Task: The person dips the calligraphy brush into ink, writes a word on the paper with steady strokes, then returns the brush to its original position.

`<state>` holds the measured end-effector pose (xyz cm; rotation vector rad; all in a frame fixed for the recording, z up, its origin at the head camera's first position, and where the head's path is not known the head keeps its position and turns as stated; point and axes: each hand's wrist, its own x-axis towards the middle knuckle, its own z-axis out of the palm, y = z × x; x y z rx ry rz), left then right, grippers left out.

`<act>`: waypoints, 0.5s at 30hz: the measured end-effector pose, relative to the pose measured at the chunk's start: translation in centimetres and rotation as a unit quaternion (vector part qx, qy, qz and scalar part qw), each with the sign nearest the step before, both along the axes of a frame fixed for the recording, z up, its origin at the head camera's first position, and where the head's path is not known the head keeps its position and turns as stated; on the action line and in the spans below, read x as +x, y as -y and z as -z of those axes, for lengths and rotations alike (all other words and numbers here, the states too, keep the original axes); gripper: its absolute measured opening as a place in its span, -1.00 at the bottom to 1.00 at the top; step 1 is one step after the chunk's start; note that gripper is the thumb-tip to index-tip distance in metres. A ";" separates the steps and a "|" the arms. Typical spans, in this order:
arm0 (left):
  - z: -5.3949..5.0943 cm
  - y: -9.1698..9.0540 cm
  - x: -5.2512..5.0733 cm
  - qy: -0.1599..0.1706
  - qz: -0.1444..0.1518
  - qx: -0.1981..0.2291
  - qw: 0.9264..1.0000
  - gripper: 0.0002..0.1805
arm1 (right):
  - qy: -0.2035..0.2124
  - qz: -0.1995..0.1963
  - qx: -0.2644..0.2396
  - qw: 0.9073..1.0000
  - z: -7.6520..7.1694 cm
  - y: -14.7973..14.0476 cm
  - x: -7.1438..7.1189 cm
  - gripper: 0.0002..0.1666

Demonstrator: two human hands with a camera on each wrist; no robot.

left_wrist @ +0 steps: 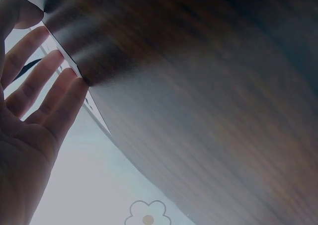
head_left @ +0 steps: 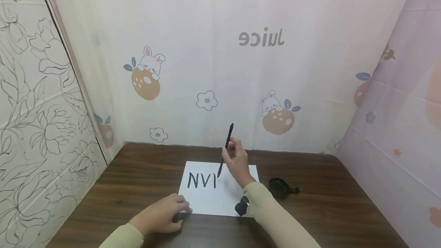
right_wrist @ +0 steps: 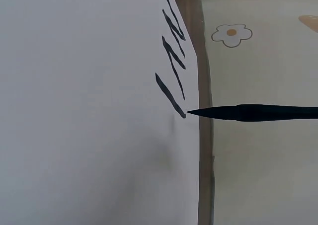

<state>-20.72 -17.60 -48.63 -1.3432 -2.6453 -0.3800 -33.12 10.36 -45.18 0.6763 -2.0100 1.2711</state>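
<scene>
A sheet of white paper [head_left: 206,204] lies on the table, with black letters "NV" and an upright stroke [head_left: 215,181] brushed near its top. My right hand [head_left: 237,162] pinches a black writing brush [head_left: 226,144], held steeply over the paper. In the right wrist view the pointed brush tip [right_wrist: 198,112] is close beside the lower end of the last stroke; whether it touches the paper I cannot tell. My left hand [head_left: 163,214] rests at the paper's lower left corner. Its relaxed fingers [left_wrist: 52,81] reach the paper edge in the left wrist view.
A small black dish [head_left: 280,187] with a short handle stands right of the paper, near my right forearm. The dark wooden table [head_left: 138,175] meets a patterned curtain [head_left: 186,68] at the back. More patterned cloth hangs at both sides.
</scene>
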 end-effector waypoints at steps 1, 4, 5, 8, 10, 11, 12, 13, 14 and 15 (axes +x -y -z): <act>0.0 0.0 0.0 0.001 0.000 0.000 1.000 -0.66 | -0.001 0.002 -0.001 1.000 0.0 0.0 0.0 -0.59; 0.0 0.0 -0.1 0.001 0.000 0.000 1.000 -0.66 | 0.001 0.004 -0.001 1.000 0.0 -0.1 -0.2 -0.58; 0.1 0.0 -0.1 0.000 0.001 -0.001 1.000 -0.66 | 0.002 0.005 -0.002 1.000 0.0 -0.2 -0.2 -0.58; 0.1 0.0 -0.1 -0.002 0.002 -0.001 1.000 -0.66 | 0.006 0.008 -0.002 1.000 0.1 -0.3 -0.3 -0.57; 0.1 0.0 -0.1 -0.004 0.003 -0.002 1.000 -0.66 | 0.008 0.009 -0.003 1.000 0.1 -0.4 -0.4 -0.58; 0.1 0.0 -0.1 -0.005 0.004 -0.002 1.000 -0.66 | 0.009 0.008 -0.005 1.000 0.1 -0.4 -0.5 -0.58; 0.0 0.0 -0.1 -0.006 0.005 -0.002 1.000 -0.66 | 0.009 0.009 -0.005 1.000 0.2 -0.4 -0.5 -0.58; 0.0 0.0 -0.1 -0.008 0.005 -0.002 1.000 -0.66 | 0.009 0.008 -0.005 1.000 0.2 -0.4 -0.5 -0.58; 0.0 0.0 -0.1 -0.011 0.006 -0.002 1.000 -0.66 | 0.008 0.008 -0.004 1.000 0.1 -0.5 -0.6 -0.58; 0.1 0.0 -0.1 -0.012 0.006 -0.002 1.000 -0.66 | 0.007 0.009 -0.003 1.000 0.1 -0.5 -0.6 -0.59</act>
